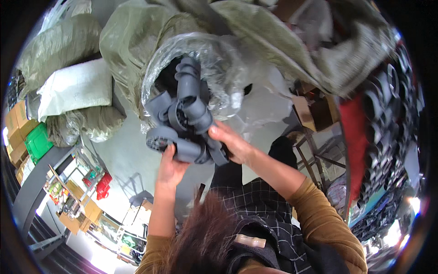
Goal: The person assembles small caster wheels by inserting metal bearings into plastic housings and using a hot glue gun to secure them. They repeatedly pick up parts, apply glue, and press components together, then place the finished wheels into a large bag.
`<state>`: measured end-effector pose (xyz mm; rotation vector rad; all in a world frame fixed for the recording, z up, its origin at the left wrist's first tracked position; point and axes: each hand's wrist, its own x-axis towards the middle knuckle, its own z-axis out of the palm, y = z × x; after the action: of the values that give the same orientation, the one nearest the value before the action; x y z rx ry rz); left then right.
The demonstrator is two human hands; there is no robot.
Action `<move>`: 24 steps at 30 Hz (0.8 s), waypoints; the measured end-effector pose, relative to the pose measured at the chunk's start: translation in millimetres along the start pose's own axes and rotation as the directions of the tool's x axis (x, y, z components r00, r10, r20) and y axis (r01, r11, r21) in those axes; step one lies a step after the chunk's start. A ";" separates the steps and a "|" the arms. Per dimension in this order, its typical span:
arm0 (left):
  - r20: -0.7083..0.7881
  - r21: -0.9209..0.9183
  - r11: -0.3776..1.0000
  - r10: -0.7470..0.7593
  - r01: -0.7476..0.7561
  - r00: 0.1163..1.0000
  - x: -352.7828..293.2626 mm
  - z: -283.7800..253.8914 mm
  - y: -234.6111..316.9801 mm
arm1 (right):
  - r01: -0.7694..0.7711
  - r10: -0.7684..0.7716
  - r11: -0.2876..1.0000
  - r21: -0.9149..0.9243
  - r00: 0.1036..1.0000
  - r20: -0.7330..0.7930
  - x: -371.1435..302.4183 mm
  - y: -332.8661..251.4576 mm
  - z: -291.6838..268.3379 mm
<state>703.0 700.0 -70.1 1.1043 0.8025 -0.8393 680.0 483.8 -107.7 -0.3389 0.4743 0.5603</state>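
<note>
Both of my hands carry a bunch of grey plastic pipe fittings [194,109], several short tubes and round collars bundled together. My left hand [172,168] is closed on the bunch at its lower left, thumb against a round piece with an open grid in its end. From the right, my right hand [232,142] grips the bunch with its thumb on top; most of its fingers are hidden behind the fittings. Just beyond the bunch gapes a clear plastic bag [219,50] with a dark inside, and the upper fittings overlap its mouth.
Large woven sacks [132,41] stand along the far side. A white sack [77,86] lies at left, near a green bin [39,142]. On the right are an open cardboard box [315,112], a metal frame [315,155] and stacked grey pipes [388,114].
</note>
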 end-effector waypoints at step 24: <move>0.377 0.922 0.380 -0.845 -0.071 0.380 -209.3 539.4 -456.6 | 0.916 -0.639 0.368 -0.162 0.123 -0.759 -704.2 35.5 -190.0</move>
<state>274.6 113.9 57.2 1.0255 -0.3385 -2.2892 71.3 131.2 88.6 -0.4109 1.0662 -0.8677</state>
